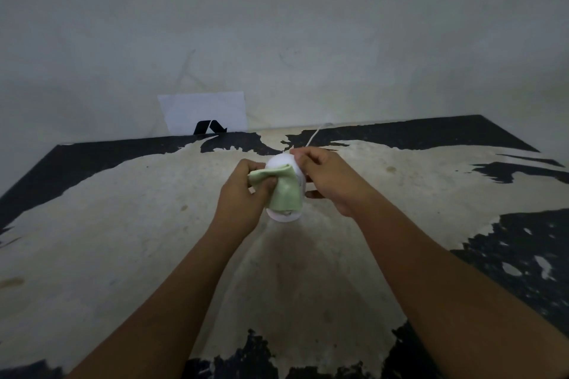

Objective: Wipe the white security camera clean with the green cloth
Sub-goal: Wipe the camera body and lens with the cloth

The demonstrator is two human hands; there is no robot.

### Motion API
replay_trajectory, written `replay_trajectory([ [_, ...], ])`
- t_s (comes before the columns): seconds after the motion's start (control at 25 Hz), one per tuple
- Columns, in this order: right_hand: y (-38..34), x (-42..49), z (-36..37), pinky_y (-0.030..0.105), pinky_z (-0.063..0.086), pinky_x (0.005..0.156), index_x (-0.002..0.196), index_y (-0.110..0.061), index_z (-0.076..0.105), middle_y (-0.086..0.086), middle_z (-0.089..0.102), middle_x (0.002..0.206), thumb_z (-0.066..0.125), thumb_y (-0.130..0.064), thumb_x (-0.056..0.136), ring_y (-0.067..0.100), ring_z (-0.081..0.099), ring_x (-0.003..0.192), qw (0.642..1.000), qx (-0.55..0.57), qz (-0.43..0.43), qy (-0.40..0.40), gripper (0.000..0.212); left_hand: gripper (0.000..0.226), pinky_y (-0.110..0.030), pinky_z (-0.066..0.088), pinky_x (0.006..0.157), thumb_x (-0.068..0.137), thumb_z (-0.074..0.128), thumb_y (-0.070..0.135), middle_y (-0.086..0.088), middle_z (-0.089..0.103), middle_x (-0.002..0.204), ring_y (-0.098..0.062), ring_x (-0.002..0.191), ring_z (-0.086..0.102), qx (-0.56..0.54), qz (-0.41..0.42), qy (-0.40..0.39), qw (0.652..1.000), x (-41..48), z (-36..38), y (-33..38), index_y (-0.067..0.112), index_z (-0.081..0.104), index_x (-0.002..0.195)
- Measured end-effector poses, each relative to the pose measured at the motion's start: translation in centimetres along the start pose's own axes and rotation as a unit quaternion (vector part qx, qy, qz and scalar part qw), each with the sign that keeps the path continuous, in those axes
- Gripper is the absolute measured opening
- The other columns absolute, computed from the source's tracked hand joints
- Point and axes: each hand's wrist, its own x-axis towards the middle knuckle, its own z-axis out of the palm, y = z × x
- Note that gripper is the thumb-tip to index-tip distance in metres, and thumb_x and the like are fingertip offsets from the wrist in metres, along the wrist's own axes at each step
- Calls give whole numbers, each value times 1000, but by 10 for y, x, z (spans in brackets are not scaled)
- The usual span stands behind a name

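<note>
The white security camera (281, 162) is held a little above the worn table, its round head up and its base (283, 216) toward me. A pale green cloth (284, 189) is draped over its front and covers most of the body. My left hand (238, 194) pinches the cloth against the camera's left side. My right hand (331, 177) grips the camera from the right, fingers curled around its back. A thin white cable (314, 135) runs from the camera toward the wall.
The table top (154, 224) is beige with peeled black patches along its edges. A white sheet of paper (203, 112) with a black mark leans on the grey wall behind, left of the hands.
</note>
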Motion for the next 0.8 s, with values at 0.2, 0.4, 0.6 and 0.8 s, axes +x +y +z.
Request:
replay_trajectory([
  [0.2, 6, 4, 0, 39, 57, 81, 104, -32, 69, -4, 67, 114, 55, -33, 91, 19, 64, 102, 999, 33, 0, 11, 19, 55, -29, 48, 79, 74, 71, 33, -1, 47, 114, -15, 96, 52, 4, -26, 12, 1000, 8, 19, 5, 20, 43, 119],
  [0.4, 11, 7, -1, 31, 49, 77, 113, -26, 66, -2, 66, 116, 54, -33, 92, 17, 61, 103, 999, 20, -33, 18, 25, 76, -21, 40, 77, 68, 77, 30, -6, 45, 125, -14, 101, 45, 66, -18, -13, 998, 5, 32, -2, 22, 36, 131],
  [0.6, 16, 8, -2, 30, 52, 69, 114, -27, 64, 1, 63, 118, 53, -35, 93, 21, 63, 105, 999, 23, -23, 10, 25, 68, -13, 45, 77, 72, 75, 21, 5, 56, 119, -9, 97, 58, 42, -5, -72, 997, 9, 6, -11, 31, 42, 131],
  [0.8, 15, 6, -3, 26, 55, 64, 112, -27, 64, 4, 63, 117, 53, -33, 93, 19, 64, 101, 999, 42, -23, -6, 23, 60, -30, 50, 90, 75, 72, 24, 10, 61, 114, -7, 107, 57, 43, -2, -134, 990, 17, -16, -13, 47, 46, 124],
])
